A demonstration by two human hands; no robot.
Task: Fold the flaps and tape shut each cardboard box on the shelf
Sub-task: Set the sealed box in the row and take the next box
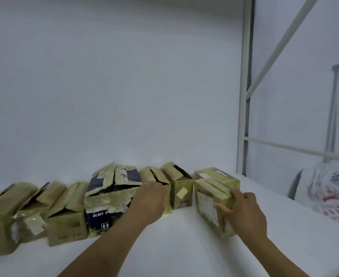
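On white shelf (184, 248), right grip (242, 212) holds glossy box (209, 189).

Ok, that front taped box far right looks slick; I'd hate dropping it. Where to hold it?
Take the taped box by its near end from the right, thumb on the labelled face, fingers over the top, as the right hand does; another box crowds its left.

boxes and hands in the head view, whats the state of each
near right box, flaps shut, taped, gripped by right hand
far right box, flaps shut
sticker box, flaps open
middle box, flaps open, under left hand, grip unclear
blue box, flaps open
left boxes, flaps open
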